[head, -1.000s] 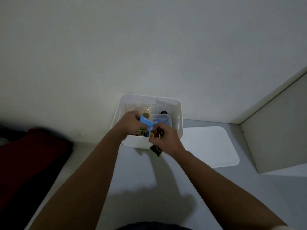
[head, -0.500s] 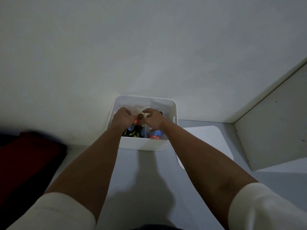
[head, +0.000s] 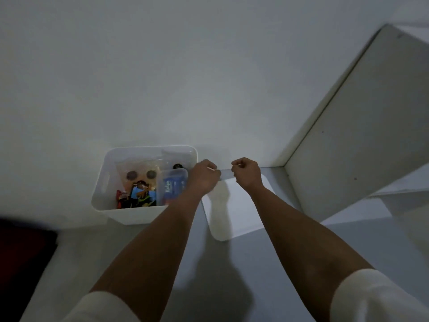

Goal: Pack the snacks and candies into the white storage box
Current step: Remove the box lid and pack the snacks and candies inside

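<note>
The white storage box (head: 102, 182) stands against the wall, left of centre. Inside it lie colourful candy wrappers (head: 137, 196), a clear bag with round dark sweets (head: 140, 174) and a small clear tub holding a blue packet (head: 173, 187). My left hand (head: 204, 176) hovers just right of the box, fingers curled closed. My right hand (head: 247, 174) is beside it, also curled closed. Both sit over the far edge of the flat white lid (head: 234, 210), and I see nothing held in either.
A grey tabletop (head: 209, 263) runs toward me. A white panel (head: 348, 140) leans up on the right, forming a corner with the wall. A dark red and black object (head: 23, 256) lies at the left edge.
Both hands have come out of the box and moved right to the lid's far edge. The snacks they held now lie in the box. The view has shifted right.
</note>
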The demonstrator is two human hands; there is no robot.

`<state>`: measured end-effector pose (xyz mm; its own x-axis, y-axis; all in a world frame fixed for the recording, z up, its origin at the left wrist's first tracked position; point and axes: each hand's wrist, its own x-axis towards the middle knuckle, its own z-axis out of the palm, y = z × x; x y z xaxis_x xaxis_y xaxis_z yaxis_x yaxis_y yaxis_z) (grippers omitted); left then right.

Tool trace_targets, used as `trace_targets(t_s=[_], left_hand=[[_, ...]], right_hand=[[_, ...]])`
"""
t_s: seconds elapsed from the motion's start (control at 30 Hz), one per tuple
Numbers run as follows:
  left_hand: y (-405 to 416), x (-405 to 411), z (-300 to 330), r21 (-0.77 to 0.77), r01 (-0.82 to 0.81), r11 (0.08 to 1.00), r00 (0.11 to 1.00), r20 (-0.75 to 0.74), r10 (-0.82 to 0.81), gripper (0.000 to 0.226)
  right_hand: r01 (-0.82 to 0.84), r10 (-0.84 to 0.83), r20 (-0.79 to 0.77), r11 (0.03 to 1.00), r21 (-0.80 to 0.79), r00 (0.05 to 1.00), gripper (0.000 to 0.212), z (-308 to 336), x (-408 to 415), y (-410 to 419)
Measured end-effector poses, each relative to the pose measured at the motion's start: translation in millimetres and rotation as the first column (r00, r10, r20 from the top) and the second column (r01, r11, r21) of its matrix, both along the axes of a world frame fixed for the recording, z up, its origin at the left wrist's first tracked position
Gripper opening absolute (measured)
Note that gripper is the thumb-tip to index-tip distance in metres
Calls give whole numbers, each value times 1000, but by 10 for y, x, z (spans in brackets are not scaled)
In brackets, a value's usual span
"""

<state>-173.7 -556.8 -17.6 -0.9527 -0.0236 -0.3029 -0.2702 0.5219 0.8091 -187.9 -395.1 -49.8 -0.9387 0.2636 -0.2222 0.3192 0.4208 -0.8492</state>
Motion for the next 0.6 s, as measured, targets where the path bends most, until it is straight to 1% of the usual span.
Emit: trace_targets(t_s=[0.1,0.17,0.2,0.27,0.3,0.37,0.4,0.5,0.53,0.6], left_hand=[[516,136,-288,-46,97,994,993,78,-93,25],[709,262,-577,-43,117,992,977,186,-107,36],[762,321,-723,-45,105,993,963,252,-91,45],[814,417,-1021,-92,51,994,927,375,-13,65],[830,461,-1169,-137,17,990,905,423,43,71],[849,555,-1370,-218,-47,975,873,465,146,77],[855,594,-1454,-230,-82,970,856,482,187,80],[883,647,-1681,-159,-204,966,823,506,257,97],[910,647,-1718,-152,-232,961,816,507,277,99],[973,633,-1737,-165,-274,948,808,495,320,95]], right_hand=[[-3,-6,95,995,97,995,17,-182,59,520],[-36,11,172,989,141,985,19,-353,78,828],[-63,27,219,985,161,975,24,-457,85,966],[-121,56,320,974,189,946,40,-682,105,1208],[-146,65,362,968,202,930,49,-790,119,1310],[-179,63,435,956,233,898,64,-996,151,1486],[-191,55,471,950,247,880,71,-1105,164,1562],[-250,59,588,936,249,807,77,-1374,213,1687],[-257,55,604,933,253,795,76,-1427,234,1697],[-247,26,597,924,292,802,76,-1500,285,1704]])
